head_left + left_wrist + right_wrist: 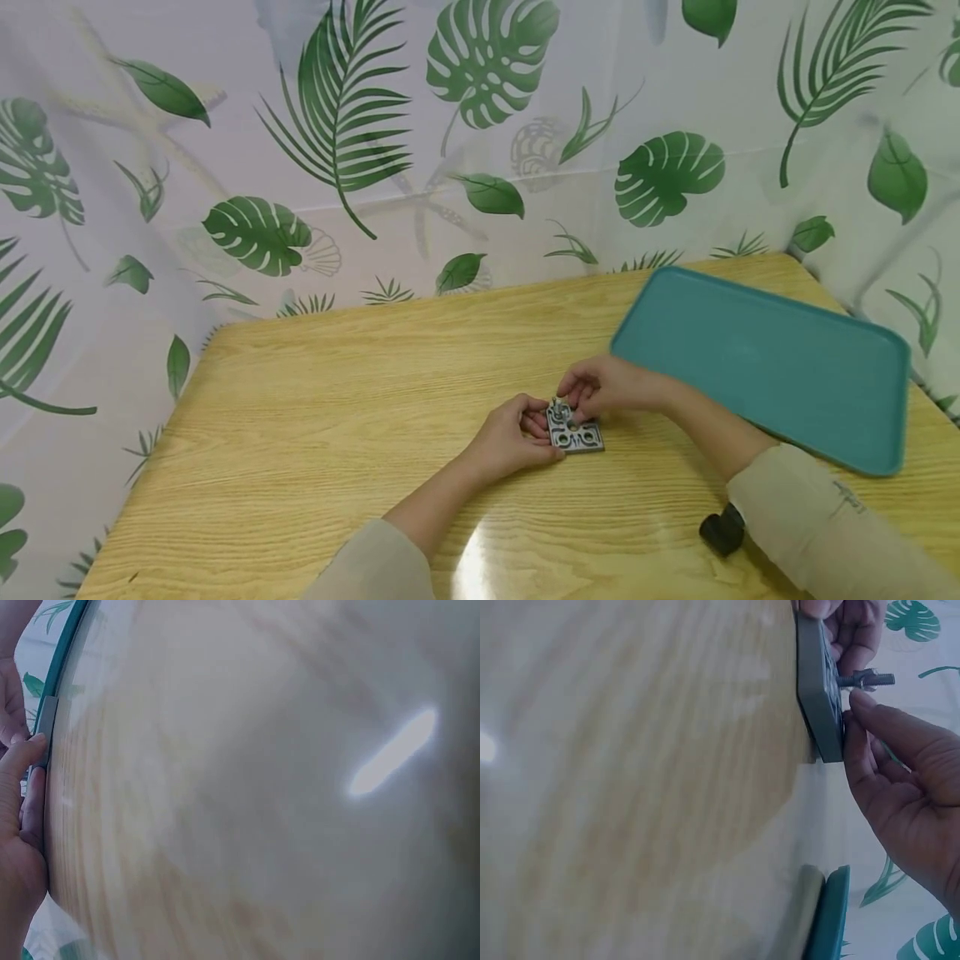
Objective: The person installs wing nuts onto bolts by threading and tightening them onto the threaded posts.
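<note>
A small grey square plate [576,440] with round holes and dark curved markings lies on the wooden table. My left hand [513,437] grips its left side, with the thumb along the near edge. From the plate's far left corner rises a short metal bolt-like post [866,679] with a wider piece partway up. My right hand [611,387] is bent over the plate's far side, its thumb and fingertips close beside the post. In the right wrist view, the right thumb [866,701] is just below the post; whether it pinches something small is hidden.
A teal tray [757,358] lies at the right of the wooden table [322,433], beyond my right forearm. A black device [722,532] is by the right sleeve. A leaf-patterned cloth [480,167] hangs behind the table.
</note>
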`<action>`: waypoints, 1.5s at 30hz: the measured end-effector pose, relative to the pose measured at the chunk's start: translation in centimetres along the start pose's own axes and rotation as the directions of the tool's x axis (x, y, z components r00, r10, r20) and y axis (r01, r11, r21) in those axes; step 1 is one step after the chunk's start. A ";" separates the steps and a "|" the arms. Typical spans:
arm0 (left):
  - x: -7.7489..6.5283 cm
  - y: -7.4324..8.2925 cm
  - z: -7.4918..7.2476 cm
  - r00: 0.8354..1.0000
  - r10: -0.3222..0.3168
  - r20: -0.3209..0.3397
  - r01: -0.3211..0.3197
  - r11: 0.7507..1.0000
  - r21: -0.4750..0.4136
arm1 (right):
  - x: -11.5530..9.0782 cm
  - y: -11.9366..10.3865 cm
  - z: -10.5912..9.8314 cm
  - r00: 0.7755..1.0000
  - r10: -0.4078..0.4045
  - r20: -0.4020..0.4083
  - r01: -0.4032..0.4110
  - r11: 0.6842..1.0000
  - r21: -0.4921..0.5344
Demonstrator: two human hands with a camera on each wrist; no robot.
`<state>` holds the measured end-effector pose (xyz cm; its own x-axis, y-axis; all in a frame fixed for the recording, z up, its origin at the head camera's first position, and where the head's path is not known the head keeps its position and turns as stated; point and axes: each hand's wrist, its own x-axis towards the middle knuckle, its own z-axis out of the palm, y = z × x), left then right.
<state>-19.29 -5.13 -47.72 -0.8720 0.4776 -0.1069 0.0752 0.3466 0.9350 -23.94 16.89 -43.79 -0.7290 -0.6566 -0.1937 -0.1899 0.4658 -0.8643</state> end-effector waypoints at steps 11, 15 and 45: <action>-0.2 0.0 0.2 1.000 0.006 0.001 -0.006 1.000 0.010 | 1.6 -0.9 -0.8 0.984 -0.081 0.160 0.095 0.992 -0.083; -0.1 0.2 0.1 1.000 0.014 0.008 -0.014 0.999 0.030 | 1.5 -0.5 -0.9 0.988 -0.087 0.130 0.100 0.991 -0.094; 0.0 0.2 0.0 1.000 0.001 0.012 -0.002 0.999 0.032 | -2.4 -2.0 4.7 0.910 0.044 -0.412 -0.124 0.978 -0.170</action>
<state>-19.27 -5.01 -47.53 -0.8659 0.4880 -0.1099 0.0922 0.3715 0.9239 -18.74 14.70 -43.77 -0.9427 -0.3329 -0.0232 -0.2069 0.6375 -0.7421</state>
